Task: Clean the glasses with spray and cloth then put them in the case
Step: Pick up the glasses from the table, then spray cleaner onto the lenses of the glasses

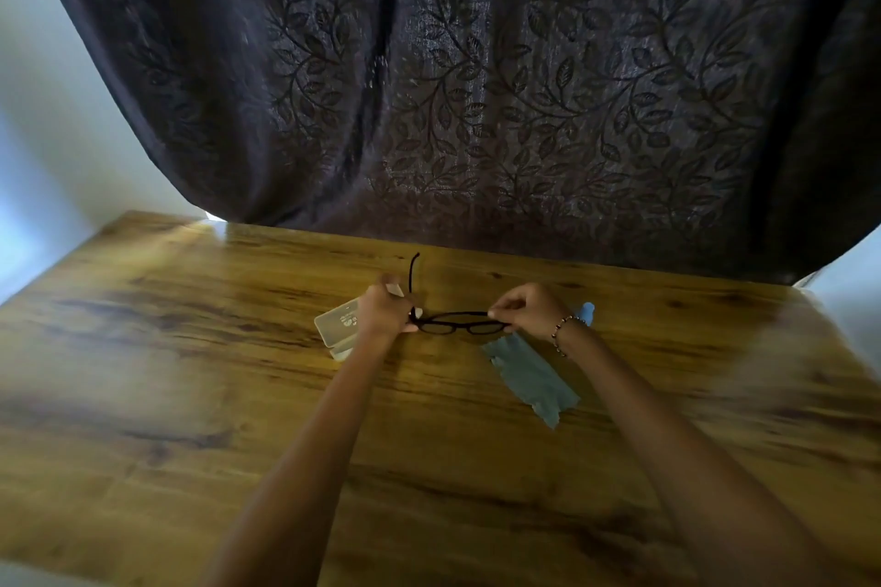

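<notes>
Pinching glasses (460,321) by 2 ends in left hand (384,312) and right hand (524,307), off the cloth (529,377); probably wiped, not yet in case (333,325).

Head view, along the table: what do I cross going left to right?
Clear case, left hand, glasses, right hand, spray bottle. The cloth overlaps the right hand, so I leave it out.
</notes>
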Motion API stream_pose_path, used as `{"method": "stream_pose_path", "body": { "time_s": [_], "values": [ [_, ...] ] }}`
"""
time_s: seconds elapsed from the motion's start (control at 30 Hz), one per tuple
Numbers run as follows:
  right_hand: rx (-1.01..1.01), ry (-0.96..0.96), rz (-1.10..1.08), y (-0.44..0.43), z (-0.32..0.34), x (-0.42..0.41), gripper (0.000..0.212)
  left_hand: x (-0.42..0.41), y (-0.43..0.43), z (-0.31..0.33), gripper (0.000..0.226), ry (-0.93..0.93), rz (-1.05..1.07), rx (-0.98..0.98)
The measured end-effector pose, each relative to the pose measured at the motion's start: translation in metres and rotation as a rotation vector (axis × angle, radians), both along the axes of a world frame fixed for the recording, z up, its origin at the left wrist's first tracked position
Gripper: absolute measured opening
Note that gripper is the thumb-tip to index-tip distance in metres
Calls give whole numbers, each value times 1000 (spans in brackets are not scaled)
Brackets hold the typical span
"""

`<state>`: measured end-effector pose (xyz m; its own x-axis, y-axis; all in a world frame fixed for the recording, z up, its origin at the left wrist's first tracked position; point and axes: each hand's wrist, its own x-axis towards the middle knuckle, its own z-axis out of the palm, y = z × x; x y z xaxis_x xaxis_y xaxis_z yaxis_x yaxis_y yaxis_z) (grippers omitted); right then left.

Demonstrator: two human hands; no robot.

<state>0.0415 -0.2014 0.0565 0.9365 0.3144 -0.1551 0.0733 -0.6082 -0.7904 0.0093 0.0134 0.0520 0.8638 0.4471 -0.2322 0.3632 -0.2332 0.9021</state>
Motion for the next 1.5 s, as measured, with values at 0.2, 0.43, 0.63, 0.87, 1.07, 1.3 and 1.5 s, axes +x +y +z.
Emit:
{"method": "stream_pose_path", "body": {
  "time_s": [0.2, 0.43, 0.63, 0.87, 1.07, 1.3, 1.5],
  "values": [
    [4, -48, -241, 12, 0, 9, 9, 0, 0, 0, 15, -22, -65, -89],
    [-9, -95, -533, 2, 16, 29, 27, -2, 10, 4, 30, -216, -419, 169],
    [11, 4, -587, -13, 29, 40, 22, 5, 3, 3, 21, -528, -542, 733],
    [171, -77, -544, -35, 34, 44, 22, 12, -8, 18, 20, -706, -456, 901],
    [69, -645, -502, -64, 12, -12, 12, 16, -23, 21, 19, -719, -296, 814],
    [-30, -508, -443, -80, -50, -43, 51, 17, -42, 21, 15, -714, -254, 767],
    [-40, -435, -468, -74, -64, -42, 51, 16, -46, 19, 15, -706, -256, 732]
  ]
}}
